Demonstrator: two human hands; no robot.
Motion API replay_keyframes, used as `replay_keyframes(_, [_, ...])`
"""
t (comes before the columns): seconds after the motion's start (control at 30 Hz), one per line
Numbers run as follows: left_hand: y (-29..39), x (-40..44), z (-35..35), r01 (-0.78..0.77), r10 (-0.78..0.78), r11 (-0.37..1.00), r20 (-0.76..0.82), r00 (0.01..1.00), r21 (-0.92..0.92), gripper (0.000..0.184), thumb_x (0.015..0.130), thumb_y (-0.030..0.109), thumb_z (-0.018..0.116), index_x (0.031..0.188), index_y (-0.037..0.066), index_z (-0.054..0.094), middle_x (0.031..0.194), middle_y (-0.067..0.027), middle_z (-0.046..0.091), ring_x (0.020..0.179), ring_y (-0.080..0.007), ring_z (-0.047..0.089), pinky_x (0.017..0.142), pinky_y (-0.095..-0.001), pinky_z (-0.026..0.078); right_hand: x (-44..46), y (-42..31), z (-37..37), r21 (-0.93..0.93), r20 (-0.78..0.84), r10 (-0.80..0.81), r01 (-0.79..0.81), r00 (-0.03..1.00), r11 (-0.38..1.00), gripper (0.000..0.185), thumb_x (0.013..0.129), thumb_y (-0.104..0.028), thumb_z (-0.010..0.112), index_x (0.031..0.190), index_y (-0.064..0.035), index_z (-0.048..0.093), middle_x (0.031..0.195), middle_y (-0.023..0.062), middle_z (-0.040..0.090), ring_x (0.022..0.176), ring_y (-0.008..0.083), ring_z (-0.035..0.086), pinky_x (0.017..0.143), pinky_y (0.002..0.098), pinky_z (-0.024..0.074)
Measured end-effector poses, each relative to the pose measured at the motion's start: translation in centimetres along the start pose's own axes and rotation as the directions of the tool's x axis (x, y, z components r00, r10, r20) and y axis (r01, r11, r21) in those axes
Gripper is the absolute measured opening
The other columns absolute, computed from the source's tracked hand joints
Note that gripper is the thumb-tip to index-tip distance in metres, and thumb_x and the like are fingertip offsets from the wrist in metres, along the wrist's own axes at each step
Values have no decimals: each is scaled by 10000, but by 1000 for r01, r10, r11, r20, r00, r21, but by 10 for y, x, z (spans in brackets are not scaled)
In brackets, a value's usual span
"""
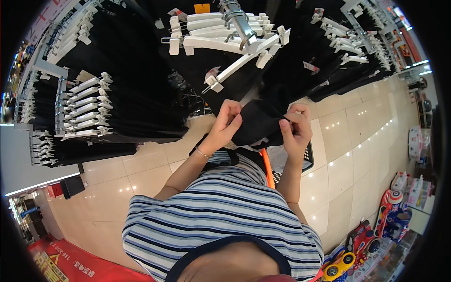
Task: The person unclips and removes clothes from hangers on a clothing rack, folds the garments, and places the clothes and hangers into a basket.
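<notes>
A black garment (259,121), perhaps trousers, is stretched between my two hands in front of my waist. My left hand (227,124) pinches its left edge between thumb and fingers. On the other side, my right hand (296,128) pinches the top right edge the same way. Just beyond the hands, white clip hangers (221,30) hang on a metal rack arm (240,26). One white hanger (242,66) is angled outward at the front of that arm. The garment's lower part is bunched, and its full shape is hidden.
Black clothes on white hangers (89,105) hang at the left, and more black clothes (324,77) at the right. A dark basket (308,157) with an orange handle (268,169) is by my right forearm. Boxed toys (394,214) stand lower right on the tiled floor (345,174).
</notes>
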State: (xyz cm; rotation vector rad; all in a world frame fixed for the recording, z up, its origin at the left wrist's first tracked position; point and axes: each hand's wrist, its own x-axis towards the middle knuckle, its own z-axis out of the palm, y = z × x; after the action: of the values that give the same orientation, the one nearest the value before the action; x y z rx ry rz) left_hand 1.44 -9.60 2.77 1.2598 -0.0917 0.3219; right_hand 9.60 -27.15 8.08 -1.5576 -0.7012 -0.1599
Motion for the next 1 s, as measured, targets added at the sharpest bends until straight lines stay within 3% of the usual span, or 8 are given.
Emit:
replay_keyframes(0.07, [3,0,2,-93,96,988,22,995,-125,171,928,141,508,1020,52,395,1025,-36,477,921,-87,438,836,-220,354,-1,-1,0,-23,4,-8,8,1000,1000,108,721,13,684,790,-11,603,888,39,464,548,42,312,496,177,261])
replay_keyframes(0.37, [2,-1,11,-108,115,991,93,989,-76,244,861,141,615,1041,23,498,1183,-112,495,1097,-179,463,964,-291,328,-5,-3,5,-58,51,-46,49,998,997,113,714,14,685,787,-8,602,885,41,469,543,47,317,495,185,266])
replay_keyframes(0.57, [16,3,24,-204,188,929,81,979,310,394,705,91,743,1032,7,539,1101,-127,549,1011,-212,540,884,-296,412,-7,-2,4,-65,65,2,3,998,998,124,723,7,679,814,-4,595,900,43,463,559,47,329,501,181,269])
replay_keyframes(0.67, [0,0,17,-223,251,889,-17,968,400,313,683,29,721,958,-5,578,980,-135,592,895,-236,588,794,-299,458,-10,-4,6,-74,112,38,-30,993,997,148,721,-2,682,837,1,590,936,50,450,602,56,373,521,178,300])
replay_keyframes(0.7, [8,3,21,-227,271,893,-63,960,389,223,672,-9,702,869,-22,598,882,-130,608,796,-246,601,724,-294,472,-9,-6,6,-88,132,35,-23,991,996,157,717,-3,683,842,3,588,947,53,445,621,66,393,531,178,315])
replay_keyframes(0.87, [15,4,13,-254,294,873,-34,955,417,208,702,27,714,887,-28,636,899,-119,607,786,-208,588,700,-267,460,-1,-8,0,-431,260,-52,164,964,887,214,697,-65,721,845,10,585,1058,112,475,755,207,516,686,282,444])
replay_keyframes(0.93, [17,6,14,-222,255,886,-28,966,408,226,709,50,724,906,-29,648,901,-121,607,794,-198,584,702,-261,457,7,-11,-2,-470,372,-153,327,916,820,194,718,-69,708,847,8,586,1037,122,514,790,244,531,716,314,447])
replay_keyframes(1.0, [17,6,16,-184,209,905,-24,978,384,257,700,52,731,936,-22,661,891,-119,608,799,-188,585,702,-256,459,5,-5,-3,-396,415,-149,326,897,858,170,742,-53,675,868,9,581,1002,129,551,844,266,545,759,324,439])
